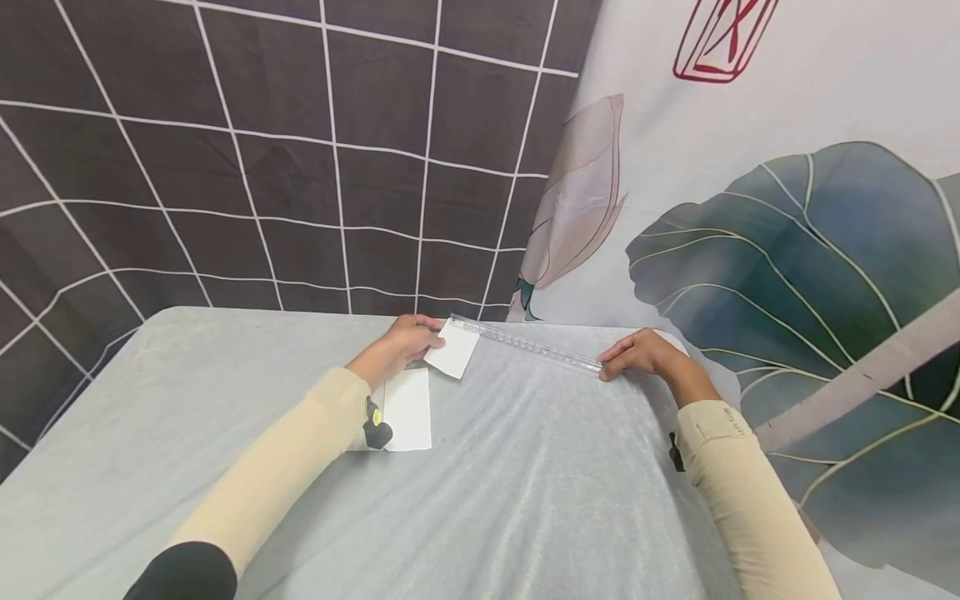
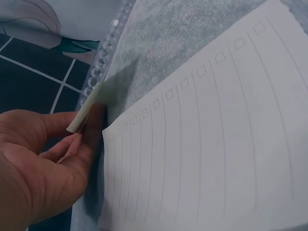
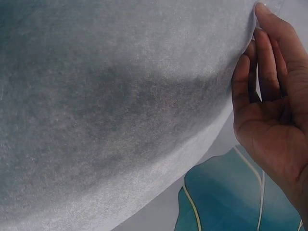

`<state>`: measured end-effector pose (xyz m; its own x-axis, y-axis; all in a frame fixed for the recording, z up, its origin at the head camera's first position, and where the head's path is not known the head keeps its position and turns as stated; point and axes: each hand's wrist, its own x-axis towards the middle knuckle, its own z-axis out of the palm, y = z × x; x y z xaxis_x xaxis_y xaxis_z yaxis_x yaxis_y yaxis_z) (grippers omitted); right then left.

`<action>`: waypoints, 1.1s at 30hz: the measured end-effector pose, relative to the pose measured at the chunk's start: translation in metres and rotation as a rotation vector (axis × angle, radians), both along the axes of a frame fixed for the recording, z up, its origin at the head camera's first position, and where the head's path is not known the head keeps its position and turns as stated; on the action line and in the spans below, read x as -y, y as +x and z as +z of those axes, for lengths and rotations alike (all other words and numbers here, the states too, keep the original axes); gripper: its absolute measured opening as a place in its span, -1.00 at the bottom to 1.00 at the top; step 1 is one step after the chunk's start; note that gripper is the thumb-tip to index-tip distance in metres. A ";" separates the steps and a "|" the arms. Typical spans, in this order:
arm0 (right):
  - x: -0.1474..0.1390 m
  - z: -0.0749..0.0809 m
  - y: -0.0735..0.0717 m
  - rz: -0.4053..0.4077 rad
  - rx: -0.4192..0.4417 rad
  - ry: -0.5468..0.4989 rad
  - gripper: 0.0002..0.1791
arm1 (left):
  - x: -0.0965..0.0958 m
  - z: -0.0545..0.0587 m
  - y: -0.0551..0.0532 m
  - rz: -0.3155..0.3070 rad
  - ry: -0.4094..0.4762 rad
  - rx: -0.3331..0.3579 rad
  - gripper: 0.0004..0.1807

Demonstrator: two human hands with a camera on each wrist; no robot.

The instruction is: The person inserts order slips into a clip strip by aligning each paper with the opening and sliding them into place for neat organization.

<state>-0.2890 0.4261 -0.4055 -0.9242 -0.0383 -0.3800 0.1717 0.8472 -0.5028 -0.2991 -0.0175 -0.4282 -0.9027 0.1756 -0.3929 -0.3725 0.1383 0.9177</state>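
Note:
Near the table's far edge, my left hand [image 1: 405, 340] pinches a small white paper pad [image 1: 453, 350] between thumb and fingers. In the left wrist view the pad [image 2: 85, 111] appears nearly edge-on. A clear plastic ruler [image 1: 536, 344] stretches from behind the pad's top edge toward the right. My right hand [image 1: 641, 352] pinches the ruler's right end with thumb and fingertips; in the right wrist view the fingers [image 3: 267, 67] are bent at the cloth's edge. Beside the left wrist lies a white sheet [image 1: 408, 412], ruled with lines and small boxes.
A pale grey-blue cloth [image 1: 517, 483] with soft wrinkles covers the table. Behind it hangs a dark curtain [image 1: 277, 175] with a white grid. To the right is a white hanging with a large blue-green leaf print [image 1: 787, 267].

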 end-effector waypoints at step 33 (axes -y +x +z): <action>0.002 0.000 0.000 -0.006 -0.005 0.011 -0.60 | -0.007 0.000 0.000 -0.046 0.010 0.005 -0.38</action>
<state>-0.2888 0.4244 -0.4051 -0.9262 -0.0282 -0.3760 0.1747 0.8516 -0.4942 -0.2991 -0.0107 -0.4278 -0.8918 0.2205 -0.3950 -0.3704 0.1456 0.9174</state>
